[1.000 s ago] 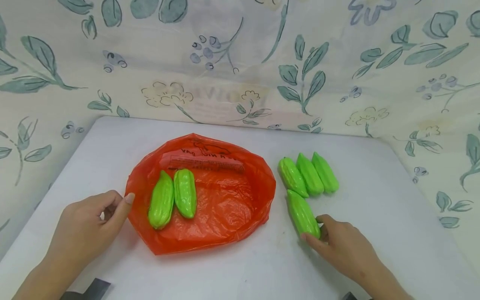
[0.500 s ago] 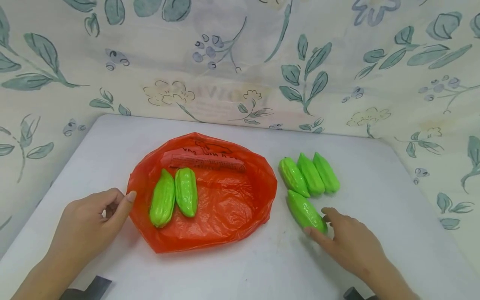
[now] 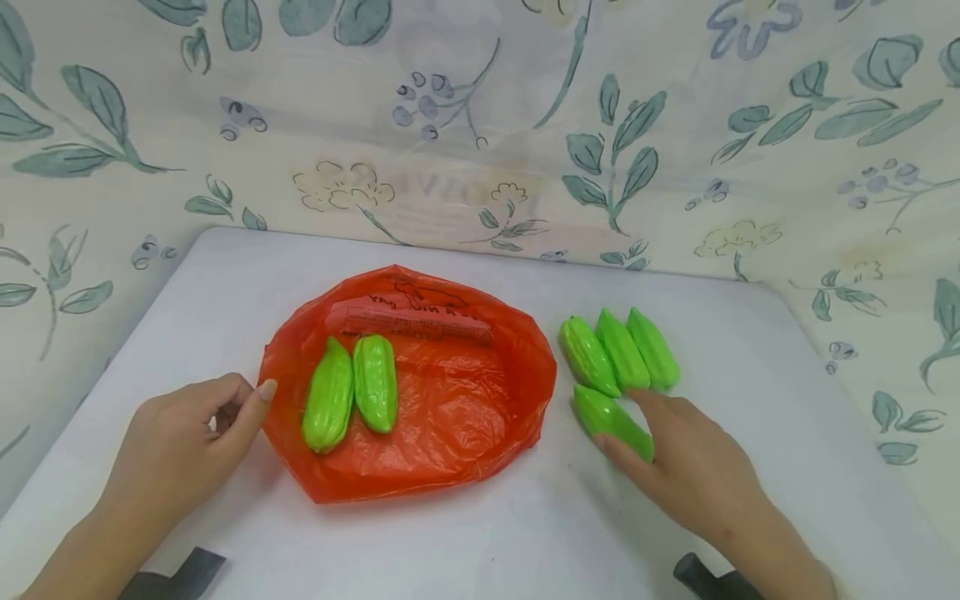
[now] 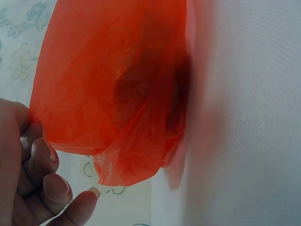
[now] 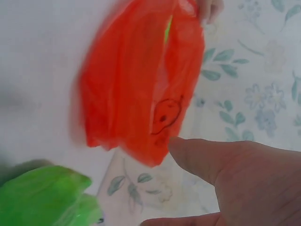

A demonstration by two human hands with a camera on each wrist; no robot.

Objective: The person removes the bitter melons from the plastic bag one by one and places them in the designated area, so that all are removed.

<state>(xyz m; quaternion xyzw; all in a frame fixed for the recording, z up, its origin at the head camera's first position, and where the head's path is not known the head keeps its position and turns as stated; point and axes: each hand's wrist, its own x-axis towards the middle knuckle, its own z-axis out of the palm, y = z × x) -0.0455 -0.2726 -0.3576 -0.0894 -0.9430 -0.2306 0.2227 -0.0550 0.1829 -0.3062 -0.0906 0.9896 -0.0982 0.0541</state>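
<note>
Flowery cloth [image 3: 480, 108]: soft-looking, past both hands. Table [image 3: 480, 554]: smooth, white, under both. Red bag [image 3: 457, 425]: thin crinkly plastic, prob. v. light & floppy, may rip; best held by its rim. L hand [image 3: 168, 433] pinches that rim. R hand [image 3: 697, 471] is spread around 1 fruit [image 3: 609, 423]; can't tell if touching. 2 fruits [image 3: 328, 400] lie in the bag, R of the L grip; 3 fruits [image 3: 622, 350] just past R fingertips. All green, shiny, bumpy, prob. firm & slippy; grab the fat middle.

Black print [image 3: 417, 323] on the red bag [image 3: 457, 417] and faint backdrop lettering [image 3: 431, 185] cannot be read.
</note>
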